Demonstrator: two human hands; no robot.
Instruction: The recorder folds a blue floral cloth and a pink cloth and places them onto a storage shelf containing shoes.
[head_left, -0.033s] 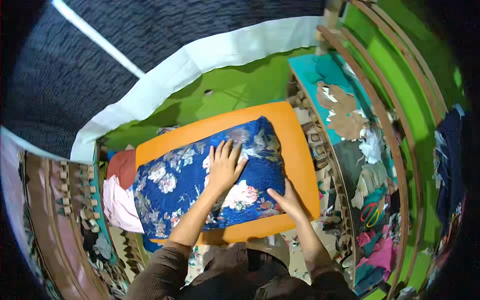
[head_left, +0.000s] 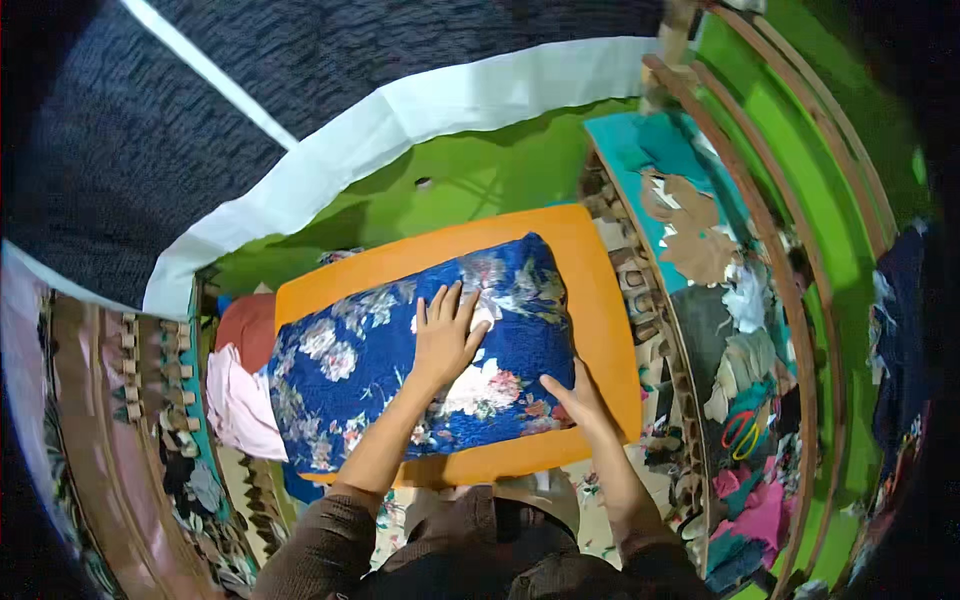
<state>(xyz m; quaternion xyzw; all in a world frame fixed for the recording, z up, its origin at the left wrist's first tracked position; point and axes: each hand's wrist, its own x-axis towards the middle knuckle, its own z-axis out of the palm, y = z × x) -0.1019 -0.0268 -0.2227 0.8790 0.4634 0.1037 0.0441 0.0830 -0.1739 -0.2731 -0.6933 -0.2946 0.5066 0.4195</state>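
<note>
Cloth [head_left: 385,355], soft and deep blue with white, grey and pink flowers, spread across the middle of an orange desk [head_left: 607,350] with rounded corners, bare orange margin along the far and right sides. On top, near the centre, the left grip [head_left: 446,340], palm down and released, fingers spread flat over the flowers. At the right edge, toward the near corner, the right grip [head_left: 582,400], thumb held apart from the fingers and over the border. Pinching or merely touching there: impossible to tell from overhead. Lower down, brown sleeves [head_left: 318,530], pushed up toward the elbows. To the left, a pale pink garment [head_left: 240,410] beside the desk, with a rust-red one [head_left: 246,328] just behind. Beyond, a green surface [head_left: 480,150] bordered by a white strip [head_left: 480,85]. At right, between desk and curved brown rails [head_left: 760,190], brown scraps [head_left: 695,250], red and yellow loops [head_left: 741,435] and bright pink scraps [head_left: 760,505].
</note>
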